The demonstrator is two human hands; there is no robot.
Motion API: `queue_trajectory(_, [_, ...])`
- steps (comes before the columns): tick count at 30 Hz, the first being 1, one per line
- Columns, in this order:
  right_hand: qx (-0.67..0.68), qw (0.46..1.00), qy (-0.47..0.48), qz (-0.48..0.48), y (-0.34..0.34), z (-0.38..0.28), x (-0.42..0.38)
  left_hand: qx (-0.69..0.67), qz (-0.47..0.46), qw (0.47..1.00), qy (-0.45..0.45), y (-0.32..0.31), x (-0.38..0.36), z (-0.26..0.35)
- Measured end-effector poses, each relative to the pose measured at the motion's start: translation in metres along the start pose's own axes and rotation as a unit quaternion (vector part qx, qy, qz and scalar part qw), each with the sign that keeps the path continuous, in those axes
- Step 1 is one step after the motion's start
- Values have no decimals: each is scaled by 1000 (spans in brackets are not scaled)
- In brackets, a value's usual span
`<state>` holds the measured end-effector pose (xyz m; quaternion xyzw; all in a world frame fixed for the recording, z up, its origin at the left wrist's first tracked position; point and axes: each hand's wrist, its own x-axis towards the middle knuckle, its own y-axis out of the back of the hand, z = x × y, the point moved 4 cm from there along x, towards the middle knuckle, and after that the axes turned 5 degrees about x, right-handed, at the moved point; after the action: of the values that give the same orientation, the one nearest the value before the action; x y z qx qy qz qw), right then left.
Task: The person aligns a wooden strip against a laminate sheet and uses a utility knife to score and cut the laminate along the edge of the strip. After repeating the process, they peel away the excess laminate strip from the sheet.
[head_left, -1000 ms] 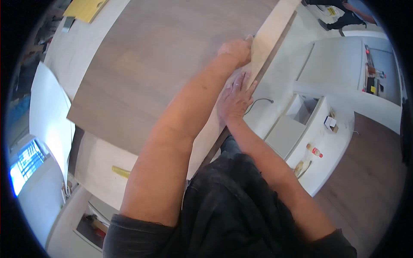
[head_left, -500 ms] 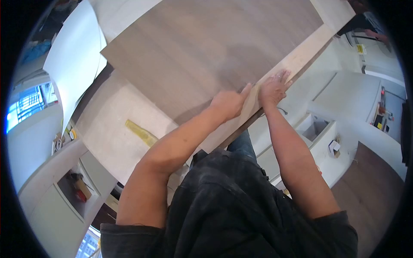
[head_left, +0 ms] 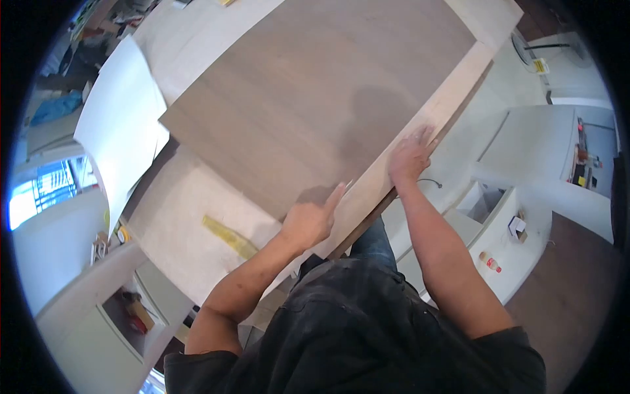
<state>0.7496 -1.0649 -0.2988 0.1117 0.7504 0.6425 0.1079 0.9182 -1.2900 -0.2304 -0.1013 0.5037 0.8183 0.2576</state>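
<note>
A large grey-brown wood-grain sheet point(head_left: 295, 92) lies on a pale board point(head_left: 177, 190). A long pale wooden strip point(head_left: 453, 82) runs along the sheet's near right edge. My right hand point(head_left: 408, 157) rests flat on the strip with its fingers stretched out. At the sheet's near corner is my left hand point(head_left: 308, 223), its fingers curled and one digit extended along the strip. A thin, light sliver shows by that fingertip; what the hand holds is too small to make out. Left of this hand, a flat yellow elongated piece point(head_left: 228, 236) lies on the pale board.
White curling sheets point(head_left: 125, 125) overhang the board's left side. On the right stand white cabinet panels point(head_left: 525, 148) with an open compartment point(head_left: 482, 200), a red-labelled bottle point(head_left: 490, 262) and a small white box point(head_left: 517, 228). A brown panel point(head_left: 564, 282) is at lower right.
My left hand has slid along the strip toward my body, away from my right hand. My right hand stays pressed on the strip. The view has shifted slightly.
</note>
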Motion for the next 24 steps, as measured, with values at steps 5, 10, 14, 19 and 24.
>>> queue_trajectory(5, [18,1000,3,-3,-6,6,2,-11,50,999,-10,44,169,34])
queue_trajectory(10, [42,999,15,-9,-5,7,3,-18,41,998,-45,75,329,89])
queue_trajectory(14, [61,998,22,-2,-6,8,4,-17,43,997,-59,81,395,118])
queue_trajectory(19, [83,995,48,8,-2,11,2,-3,62,996,-66,87,426,137])
queue_trajectory(24, [95,994,50,20,-1,10,0,-17,47,995,-83,91,415,136])
